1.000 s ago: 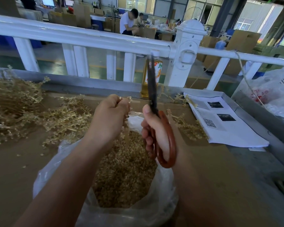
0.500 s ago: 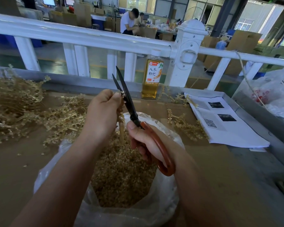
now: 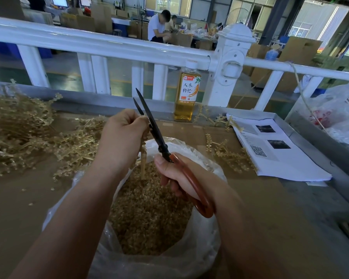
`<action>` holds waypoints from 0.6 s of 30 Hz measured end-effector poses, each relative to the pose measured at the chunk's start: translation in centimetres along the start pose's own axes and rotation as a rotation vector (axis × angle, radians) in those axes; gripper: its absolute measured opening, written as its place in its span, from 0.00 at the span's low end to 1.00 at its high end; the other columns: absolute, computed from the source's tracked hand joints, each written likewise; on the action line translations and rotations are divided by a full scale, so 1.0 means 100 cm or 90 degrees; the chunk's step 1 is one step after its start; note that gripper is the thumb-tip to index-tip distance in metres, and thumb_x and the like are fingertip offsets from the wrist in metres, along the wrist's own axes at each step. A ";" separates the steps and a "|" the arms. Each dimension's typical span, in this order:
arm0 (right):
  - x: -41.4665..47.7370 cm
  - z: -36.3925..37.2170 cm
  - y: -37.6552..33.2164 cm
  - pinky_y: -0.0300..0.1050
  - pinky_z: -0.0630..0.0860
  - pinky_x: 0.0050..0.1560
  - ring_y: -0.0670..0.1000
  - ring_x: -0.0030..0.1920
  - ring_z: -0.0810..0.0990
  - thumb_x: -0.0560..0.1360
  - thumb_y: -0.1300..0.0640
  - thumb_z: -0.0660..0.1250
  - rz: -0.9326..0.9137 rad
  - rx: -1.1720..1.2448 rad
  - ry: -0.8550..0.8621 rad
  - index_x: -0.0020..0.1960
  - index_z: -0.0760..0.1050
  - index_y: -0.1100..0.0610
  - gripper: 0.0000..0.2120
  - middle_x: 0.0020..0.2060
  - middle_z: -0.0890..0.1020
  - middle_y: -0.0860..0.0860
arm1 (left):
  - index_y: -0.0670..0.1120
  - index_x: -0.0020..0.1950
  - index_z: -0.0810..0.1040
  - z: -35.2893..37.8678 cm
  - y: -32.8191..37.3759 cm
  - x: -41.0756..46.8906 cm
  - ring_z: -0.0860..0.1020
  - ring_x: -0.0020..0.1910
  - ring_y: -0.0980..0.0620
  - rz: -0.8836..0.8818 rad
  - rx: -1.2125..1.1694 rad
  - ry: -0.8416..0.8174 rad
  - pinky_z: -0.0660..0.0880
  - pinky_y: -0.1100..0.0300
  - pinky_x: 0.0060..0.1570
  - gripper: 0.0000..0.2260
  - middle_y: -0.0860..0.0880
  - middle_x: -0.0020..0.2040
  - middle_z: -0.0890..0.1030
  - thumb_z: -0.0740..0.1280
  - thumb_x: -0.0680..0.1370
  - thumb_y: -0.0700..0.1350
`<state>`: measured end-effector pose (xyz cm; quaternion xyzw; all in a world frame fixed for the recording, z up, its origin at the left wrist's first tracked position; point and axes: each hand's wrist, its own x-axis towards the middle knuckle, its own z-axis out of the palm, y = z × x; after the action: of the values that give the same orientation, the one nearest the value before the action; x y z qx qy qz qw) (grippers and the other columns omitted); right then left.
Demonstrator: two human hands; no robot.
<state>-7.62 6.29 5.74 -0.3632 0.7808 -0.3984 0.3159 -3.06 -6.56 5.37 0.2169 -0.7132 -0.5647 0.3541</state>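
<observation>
Above the plastic bag (image 3: 201, 250) of gold bits, the left hand (image 3: 125, 133) has its fingers clamped on a gold plastic strip (image 3: 143, 166) hanging down; at its four o'clock the right hand (image 3: 179, 179) has its fingers wrapped round the scissors (image 3: 157, 136), blades slightly parted, seemingly against the strip's top.
</observation>
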 end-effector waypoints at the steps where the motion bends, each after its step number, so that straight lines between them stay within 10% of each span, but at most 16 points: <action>1: 0.000 0.000 0.001 0.26 0.66 0.29 0.39 0.26 0.71 0.78 0.41 0.52 -0.006 -0.011 0.005 0.37 0.64 0.47 0.15 0.31 0.72 0.46 | 0.45 0.33 0.68 -0.001 -0.001 0.000 0.64 0.23 0.58 0.004 0.015 -0.005 0.64 0.63 0.27 0.13 0.50 0.27 0.69 0.62 0.77 0.43; 18: 0.004 0.003 0.011 0.33 0.66 0.31 0.39 0.26 0.71 0.77 0.39 0.54 -0.010 -0.016 0.023 0.40 0.66 0.46 0.13 0.33 0.74 0.45 | 0.40 0.34 0.72 -0.004 -0.002 0.002 0.66 0.19 0.60 -0.054 -0.053 -0.095 0.63 0.70 0.20 0.11 0.54 0.20 0.70 0.63 0.77 0.38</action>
<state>-7.95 6.31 4.64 -0.3659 0.7886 -0.3971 0.2942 -2.94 -7.03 5.31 0.1890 -0.7036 -0.6231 0.2847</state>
